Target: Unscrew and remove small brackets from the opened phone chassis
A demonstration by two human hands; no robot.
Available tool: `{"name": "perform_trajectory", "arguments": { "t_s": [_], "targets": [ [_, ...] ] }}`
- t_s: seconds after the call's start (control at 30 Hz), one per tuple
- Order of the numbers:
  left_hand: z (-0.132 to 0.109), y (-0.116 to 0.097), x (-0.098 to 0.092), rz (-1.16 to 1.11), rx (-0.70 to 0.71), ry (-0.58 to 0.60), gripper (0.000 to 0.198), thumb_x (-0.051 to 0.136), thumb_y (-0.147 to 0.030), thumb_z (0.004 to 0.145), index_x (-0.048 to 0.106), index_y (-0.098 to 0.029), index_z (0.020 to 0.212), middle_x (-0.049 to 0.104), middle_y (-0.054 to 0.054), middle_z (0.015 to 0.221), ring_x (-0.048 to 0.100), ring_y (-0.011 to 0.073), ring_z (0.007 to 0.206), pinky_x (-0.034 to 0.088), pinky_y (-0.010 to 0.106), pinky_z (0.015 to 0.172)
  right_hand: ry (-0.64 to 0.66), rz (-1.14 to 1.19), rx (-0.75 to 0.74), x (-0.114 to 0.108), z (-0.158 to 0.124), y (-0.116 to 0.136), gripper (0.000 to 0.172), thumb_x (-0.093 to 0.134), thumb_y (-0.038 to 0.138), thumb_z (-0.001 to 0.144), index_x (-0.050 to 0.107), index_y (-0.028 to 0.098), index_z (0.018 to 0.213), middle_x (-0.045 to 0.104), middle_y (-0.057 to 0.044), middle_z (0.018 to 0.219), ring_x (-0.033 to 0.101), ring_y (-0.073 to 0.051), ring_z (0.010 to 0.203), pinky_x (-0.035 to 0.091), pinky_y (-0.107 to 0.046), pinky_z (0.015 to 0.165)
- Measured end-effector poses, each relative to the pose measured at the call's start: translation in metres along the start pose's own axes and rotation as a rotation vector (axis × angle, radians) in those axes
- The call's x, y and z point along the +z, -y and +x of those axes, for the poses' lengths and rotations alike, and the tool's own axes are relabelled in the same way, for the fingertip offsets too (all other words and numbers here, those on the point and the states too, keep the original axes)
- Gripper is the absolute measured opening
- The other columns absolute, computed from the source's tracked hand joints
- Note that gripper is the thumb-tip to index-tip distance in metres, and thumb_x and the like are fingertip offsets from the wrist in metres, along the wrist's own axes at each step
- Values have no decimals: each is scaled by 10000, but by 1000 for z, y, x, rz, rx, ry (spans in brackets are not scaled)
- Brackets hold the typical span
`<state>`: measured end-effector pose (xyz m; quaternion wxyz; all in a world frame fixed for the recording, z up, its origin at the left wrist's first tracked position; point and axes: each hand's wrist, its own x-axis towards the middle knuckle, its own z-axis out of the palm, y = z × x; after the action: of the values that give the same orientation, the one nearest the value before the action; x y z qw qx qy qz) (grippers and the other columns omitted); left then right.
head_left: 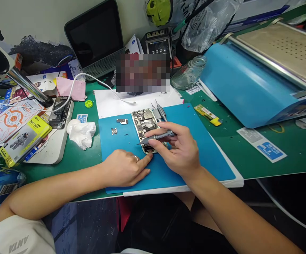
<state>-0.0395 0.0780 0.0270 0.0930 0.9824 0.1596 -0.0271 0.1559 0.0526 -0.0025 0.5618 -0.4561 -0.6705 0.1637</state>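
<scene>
An opened phone (pixel 145 125) with its insides showing lies on a blue work mat (pixel 200 148). My right hand (pixel 178 148) is closed around a grey screwdriver (pixel 157 137), whose tip points left just over the phone's lower part. My left hand (pixel 125 168) rests flat on the mat with fingers together, a ring on one finger, its fingertips touching the phone's lower corner. Two small metal parts (pixel 121 121) (pixel 114 131) lie on the mat left of the phone. Two more grey screwdrivers (pixel 158 111) lie at the phone's upper right.
A crumpled tissue (pixel 82 132), another opened phone (pixel 59 113) on a white pad and a yellow battery box (pixel 24 139) sit left. A glass jar (pixel 188 72), a yellow tool (pixel 208 115) and a large blue machine (pixel 251 84) stand right. A dark tablet (pixel 96 37) leans behind.
</scene>
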Motion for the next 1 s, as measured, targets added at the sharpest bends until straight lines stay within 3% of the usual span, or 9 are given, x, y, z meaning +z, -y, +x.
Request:
{"name": "perform_trajectory", "arguments": {
  "t_s": [0.7,0.9,1.0],
  "targets": [
    [0,0,4,45,34,-108,459,371,-377,1080,538,-54,1360,724,31,724,696,193,612,470,319,512,69,-33,-4,4,2,1,395,724,175,907,556,277,1250,780,-23,1068,789,-174,953,682,-261,735],
    [-2,-1,9,34,146,-400,338,401,-302,1068,677,-108,1092,670,-15,613,639,160,518,405,303,470,57,-34,-23,5,2,-1,430,741,152,890,557,273,1259,777,-24,1068,789,-166,952,674,-232,728],
    [-1,4,5,-124,26,-594,276,473,-256,1023,679,-158,868,636,-28,572,601,112,491,380,251,491,25,-31,5,4,2,-2,429,741,153,889,562,274,1259,779,-12,1042,790,-162,947,668,-222,724]
  ]
}}
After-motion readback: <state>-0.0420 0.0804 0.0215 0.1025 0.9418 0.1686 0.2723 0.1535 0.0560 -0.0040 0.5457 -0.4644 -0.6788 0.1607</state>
